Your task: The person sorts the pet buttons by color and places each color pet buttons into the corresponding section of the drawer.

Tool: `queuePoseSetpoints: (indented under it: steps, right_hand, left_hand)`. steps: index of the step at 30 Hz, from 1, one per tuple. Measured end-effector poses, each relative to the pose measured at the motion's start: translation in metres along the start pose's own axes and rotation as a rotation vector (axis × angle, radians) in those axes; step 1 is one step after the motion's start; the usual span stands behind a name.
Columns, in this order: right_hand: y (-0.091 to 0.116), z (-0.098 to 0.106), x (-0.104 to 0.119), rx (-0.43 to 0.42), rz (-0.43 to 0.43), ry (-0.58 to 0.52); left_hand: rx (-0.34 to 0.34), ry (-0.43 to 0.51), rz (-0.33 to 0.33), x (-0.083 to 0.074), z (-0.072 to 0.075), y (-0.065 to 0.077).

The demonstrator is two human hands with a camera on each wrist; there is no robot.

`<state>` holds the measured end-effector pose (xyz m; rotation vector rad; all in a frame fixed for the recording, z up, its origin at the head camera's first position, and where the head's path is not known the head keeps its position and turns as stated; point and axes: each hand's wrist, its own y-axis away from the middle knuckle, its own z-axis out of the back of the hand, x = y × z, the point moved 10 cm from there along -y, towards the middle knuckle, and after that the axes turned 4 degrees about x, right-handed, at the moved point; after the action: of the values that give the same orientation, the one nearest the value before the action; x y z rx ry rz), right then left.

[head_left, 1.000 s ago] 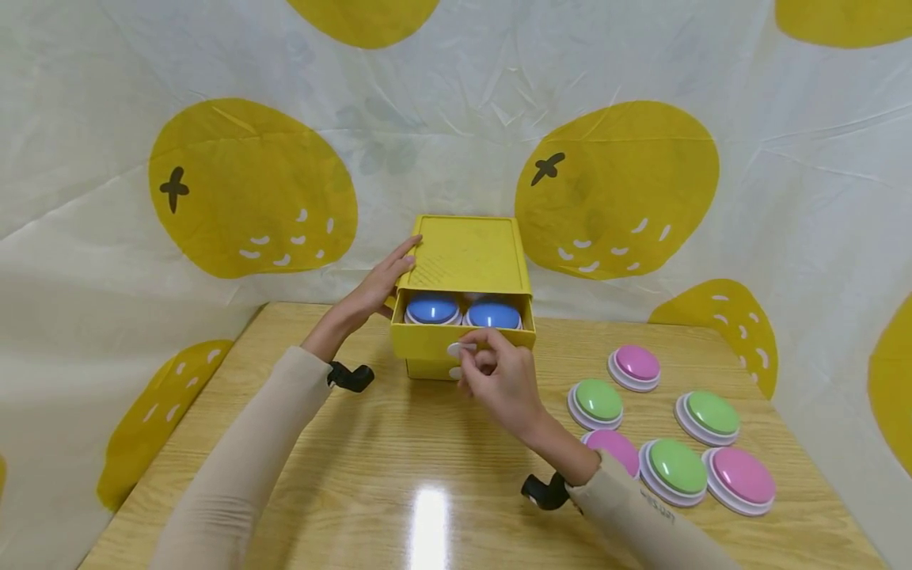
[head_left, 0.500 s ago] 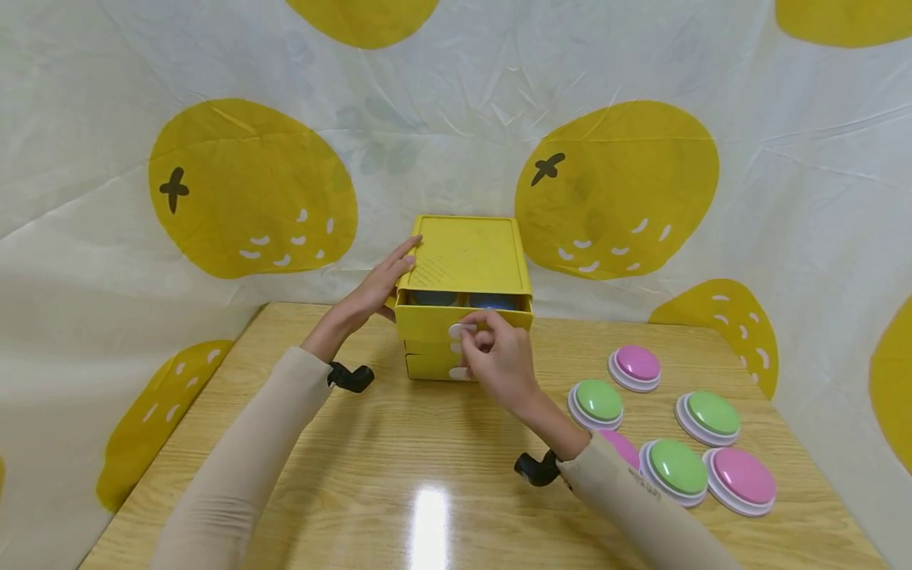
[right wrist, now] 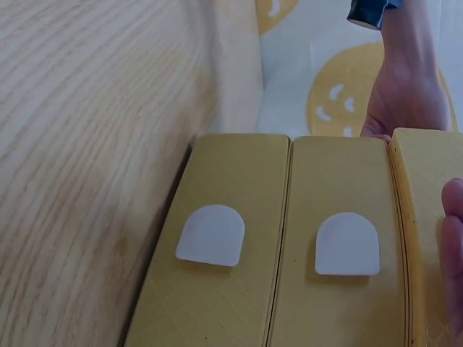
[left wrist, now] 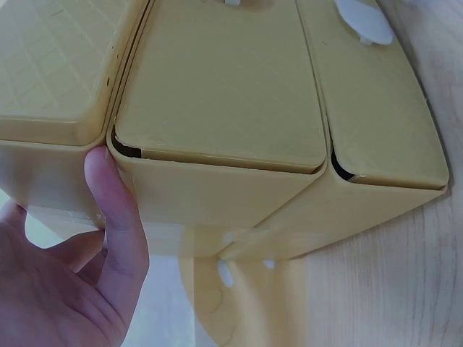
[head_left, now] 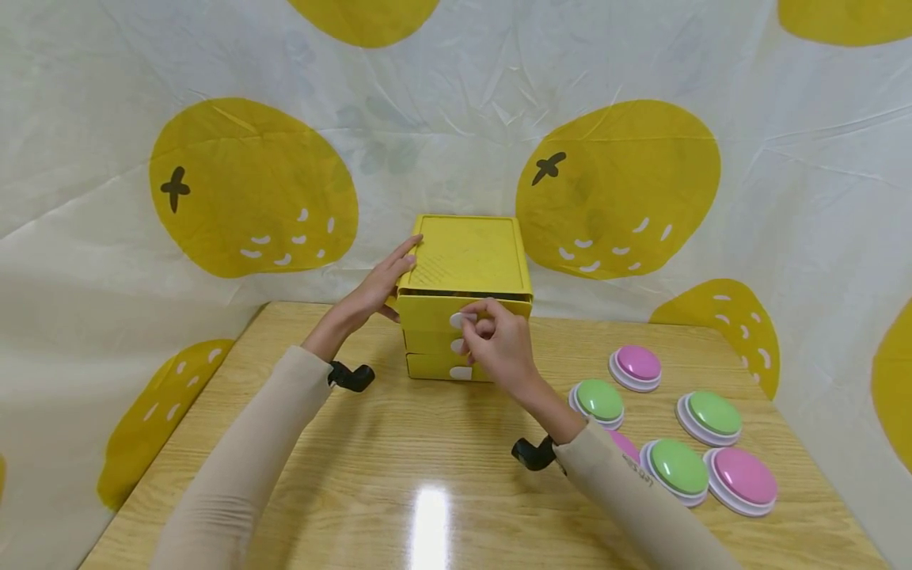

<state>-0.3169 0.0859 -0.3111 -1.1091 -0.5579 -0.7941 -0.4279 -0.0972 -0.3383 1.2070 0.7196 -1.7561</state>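
A yellow three-tier drawer box stands at the back of the wooden table. Its top drawer is nearly flush, with a thin dark gap under the lid. My right hand pinches that drawer's white handle between thumb and index finger. In the right wrist view only part of the right hand shows at the edge, beside the lower drawers' white handles. My left hand rests against the box's left side, fingers extended. The left wrist view shows the left hand's thumb pressed against the top tier's corner.
To the right lie several round push buttons on white bases, green like the near one and pink like the far one. My right forearm partly covers a pink one. A fruit-print curtain hangs close behind the box.
The top drawer has slid inward with my right hand on its handle, and the two blue buttons inside have gone out of sight. My left hand has stayed against the box.
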Motion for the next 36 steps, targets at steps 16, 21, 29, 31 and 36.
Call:
queuePoseSetpoints:
  steps: [16,21,29,31,36]
  right_hand:
    - [-0.009,0.002,-0.008,-0.033,0.016,0.027]
    - [-0.012,0.003,-0.007,-0.019,0.056,0.044]
    - [-0.001,0.001,-0.012,0.104,0.110,-0.094]
    - [0.003,0.000,-0.014,0.125,0.108,-0.092]
    - [0.011,-0.005,-0.028,0.192,0.040,-0.010]
  left_hand:
    - [0.005,0.012,0.033,0.003,-0.002,0.001]
    - [-0.004,0.017,0.025,0.002,0.000,0.000]
    - [0.008,0.017,0.028,0.005,-0.002,0.001]
    - [0.011,0.016,0.020,0.004,-0.002,0.000]
    - [0.007,0.014,0.005,0.001,-0.002,0.000]
